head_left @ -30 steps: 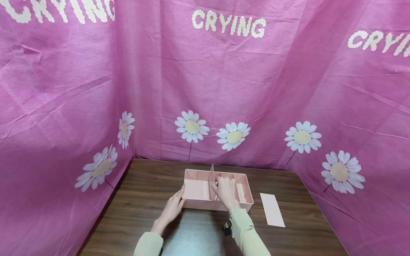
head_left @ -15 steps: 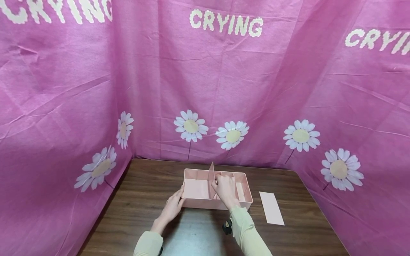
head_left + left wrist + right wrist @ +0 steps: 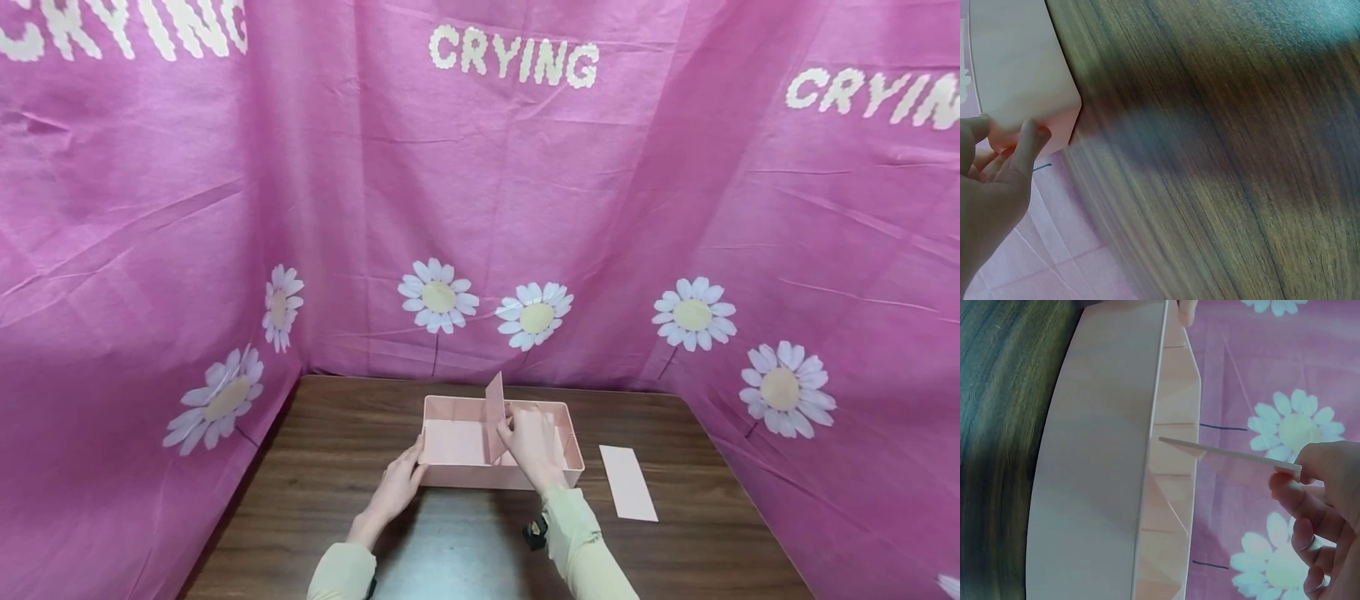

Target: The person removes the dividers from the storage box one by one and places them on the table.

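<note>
My right hand (image 3: 532, 437) pinches a thin pink divider panel (image 3: 495, 417) between thumb and fingers. The panel stands tilted, its lower part inside a long pink box (image 3: 480, 477) and its upper part well above the rim. Seen edge-on in the right wrist view, the panel (image 3: 1229, 453) has its far end by the near wall's rim. My left hand (image 3: 397, 483) lies with its fingers along the box's left end. In the left wrist view that hand (image 3: 997, 181) touches the box's end wall (image 3: 1057, 140) near the corner, thumb apart from the fingers.
A loose pale pink panel (image 3: 628, 483) lies flat to the right of the box on the dark wooden table (image 3: 712, 500). Another divider (image 3: 1169, 503) slants inside the box. A pink curtain (image 3: 615, 208) with daisies surrounds the table's back and sides.
The divider panel in my right hand has risen slightly and turned, showing more of its face. The left hand keeps its place at the box's end. The head view has shifted slightly.
</note>
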`<state>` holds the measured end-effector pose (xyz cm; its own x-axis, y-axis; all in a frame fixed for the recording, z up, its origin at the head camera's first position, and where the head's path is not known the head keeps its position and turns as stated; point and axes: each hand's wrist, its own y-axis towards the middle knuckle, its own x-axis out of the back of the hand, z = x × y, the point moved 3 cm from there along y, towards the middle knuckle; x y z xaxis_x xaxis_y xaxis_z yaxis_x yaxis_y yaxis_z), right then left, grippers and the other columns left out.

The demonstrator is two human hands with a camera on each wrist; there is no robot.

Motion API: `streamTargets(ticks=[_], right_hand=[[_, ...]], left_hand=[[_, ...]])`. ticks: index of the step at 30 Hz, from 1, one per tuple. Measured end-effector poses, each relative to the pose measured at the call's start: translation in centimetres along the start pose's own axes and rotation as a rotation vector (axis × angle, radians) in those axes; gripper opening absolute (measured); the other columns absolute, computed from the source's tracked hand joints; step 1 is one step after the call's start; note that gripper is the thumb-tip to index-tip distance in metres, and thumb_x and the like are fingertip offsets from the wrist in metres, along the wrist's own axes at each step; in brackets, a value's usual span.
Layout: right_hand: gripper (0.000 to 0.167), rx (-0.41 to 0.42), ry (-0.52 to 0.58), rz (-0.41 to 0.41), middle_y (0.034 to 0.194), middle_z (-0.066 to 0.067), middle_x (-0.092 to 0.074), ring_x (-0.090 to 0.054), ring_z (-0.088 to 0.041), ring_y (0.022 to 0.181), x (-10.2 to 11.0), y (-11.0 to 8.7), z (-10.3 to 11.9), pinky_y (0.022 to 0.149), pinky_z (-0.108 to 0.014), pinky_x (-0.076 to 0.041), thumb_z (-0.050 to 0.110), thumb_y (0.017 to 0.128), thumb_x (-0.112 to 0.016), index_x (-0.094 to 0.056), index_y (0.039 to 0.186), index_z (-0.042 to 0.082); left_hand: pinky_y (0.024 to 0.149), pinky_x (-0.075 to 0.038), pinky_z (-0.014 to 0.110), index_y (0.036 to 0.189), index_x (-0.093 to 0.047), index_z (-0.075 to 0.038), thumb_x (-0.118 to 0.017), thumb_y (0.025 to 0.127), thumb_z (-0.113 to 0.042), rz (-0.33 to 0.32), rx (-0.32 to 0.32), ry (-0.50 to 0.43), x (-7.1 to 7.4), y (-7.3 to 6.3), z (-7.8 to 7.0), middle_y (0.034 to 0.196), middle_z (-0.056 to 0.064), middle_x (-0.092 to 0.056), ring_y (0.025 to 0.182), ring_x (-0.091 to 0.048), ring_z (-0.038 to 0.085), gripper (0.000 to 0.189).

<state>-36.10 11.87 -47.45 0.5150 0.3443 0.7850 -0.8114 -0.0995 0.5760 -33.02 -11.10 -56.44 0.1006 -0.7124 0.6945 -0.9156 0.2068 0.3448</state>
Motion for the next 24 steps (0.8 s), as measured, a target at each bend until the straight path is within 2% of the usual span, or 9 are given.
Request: streamTargets(ticks=[6,10,19,24], right_hand=[[0.009,-0.014,-0.001,-0.097,0.054,0.003,-0.063,-0.057,-0.020,0.057,1.4,-1.2,-1.5,0.057,-0.036,-0.036,0.011,0.074,-0.072,-0.068,0.067,0.013],[0.008,-0.018,-0.025,-0.141,0.055,0.001,-0.064,-0.057,-0.022,0.057,2.9,-2.2,-2.9,0.056,-0.037,-0.035,0.011,0.074,-0.072,-0.068,0.067,0.012],[0.004,-0.104,-0.042,-0.168,0.058,-0.002,-0.066,-0.057,-0.024,0.058,6.7,-5.1,-6.4,0.060,-0.042,-0.039,0.009,0.075,-0.071,-0.074,0.077,0.008],[0.004,-0.115,-0.059,-0.186,0.059,-0.002,-0.066,-0.060,-0.026,0.061,8.8,-6.9,-7.8,0.060,-0.041,-0.037,0.009,0.076,-0.070,-0.073,0.076,0.007]], left_hand=[[0.099,-0.050,0.056,0.140,-0.047,0.012,-0.059,0.096,-0.004,0.006,0.005,-0.009,0.1,-0.1,0.0,0.135,0.031,-0.058,0.121,-0.060,0.045,0.049],[0.100,-0.049,0.057,0.140,-0.046,0.013,-0.059,0.097,-0.005,0.008,0.015,-0.016,0.0,0.0,0.1,0.136,0.031,-0.057,0.123,-0.059,0.045,0.049],[0.098,-0.049,0.057,0.139,-0.046,0.014,-0.059,0.096,-0.003,0.009,-0.011,0.003,0.1,0.3,0.0,0.134,0.033,-0.057,0.120,-0.059,0.047,0.048],[0.102,-0.048,0.057,0.141,-0.044,0.013,-0.058,0.097,-0.005,0.034,0.009,0.000,0.1,0.3,0.2,0.137,0.032,-0.055,0.125,-0.057,0.046,0.050]])
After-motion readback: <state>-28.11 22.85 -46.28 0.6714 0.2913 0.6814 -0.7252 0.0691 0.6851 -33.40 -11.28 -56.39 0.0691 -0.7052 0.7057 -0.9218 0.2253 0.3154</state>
